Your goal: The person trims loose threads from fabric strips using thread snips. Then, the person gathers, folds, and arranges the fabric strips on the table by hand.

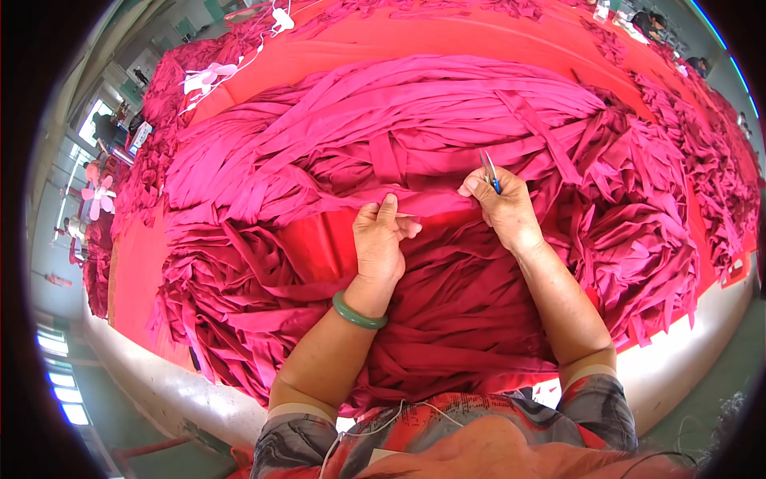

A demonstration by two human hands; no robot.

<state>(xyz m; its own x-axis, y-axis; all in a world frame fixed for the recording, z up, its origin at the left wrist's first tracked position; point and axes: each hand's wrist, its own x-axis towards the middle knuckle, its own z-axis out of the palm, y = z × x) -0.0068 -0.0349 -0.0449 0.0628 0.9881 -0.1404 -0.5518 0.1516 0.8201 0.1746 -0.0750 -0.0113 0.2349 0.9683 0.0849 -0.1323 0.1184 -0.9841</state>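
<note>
A long magenta fabric strip is stretched between my two hands above a large heap of similar strips. My left hand pinches the strip between thumb and fingers, with a green bangle round that wrist. My right hand pinches the strip's other part at its fingertips and also holds small scissors, blades pointing up and away, with a blue part showing beside the fingers. More strips lie in long, roughly parallel folds just beyond my hands.
Red cloth covers the table beneath the heaps. A pink and white fan with a white cord stands at the back left, another pink fan farther left. More strips pile up at the right. A person is at the far right.
</note>
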